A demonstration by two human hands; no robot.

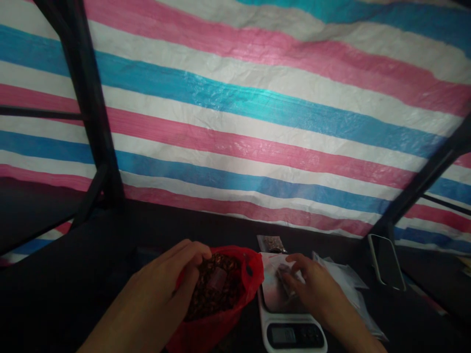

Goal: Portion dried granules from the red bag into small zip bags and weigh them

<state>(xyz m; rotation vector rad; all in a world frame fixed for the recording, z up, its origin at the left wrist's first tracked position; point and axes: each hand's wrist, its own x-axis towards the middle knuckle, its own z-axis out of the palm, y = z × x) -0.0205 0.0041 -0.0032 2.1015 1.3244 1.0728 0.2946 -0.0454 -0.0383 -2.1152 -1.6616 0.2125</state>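
Several things crowd the near edge of the desk (184, 220). The left hand (174, 279) is curled at the mouth of a red bag (252, 274), its fingers bent over a heap of dark brown pieces (217, 299). It is clearly in contact, but the pictures do not show whether it is gripping the pieces or the bag's edge. The right hand (311, 289) is partly closed over a thin packet (283, 279) lying on a white digital scale (294, 333); its fingers touch the packet, though how firmly they hold it cannot be told.

The red bag looks thin, soft and slippery, so it will likely slump and shift; its gathered rim seems the surest hold. The pieces look small, loose and prone to spilling, and are best taken in a cupped hand. The packet looks light and flexible, best pinched near its top edge.

Beyond the scale lie a small filled packet (270, 243) and a loose stack of white sachets (346, 284). A phone (386, 262) lies to the right, and a pink, blue and white striped tarp (235, 122) hangs behind black poles (88, 88).
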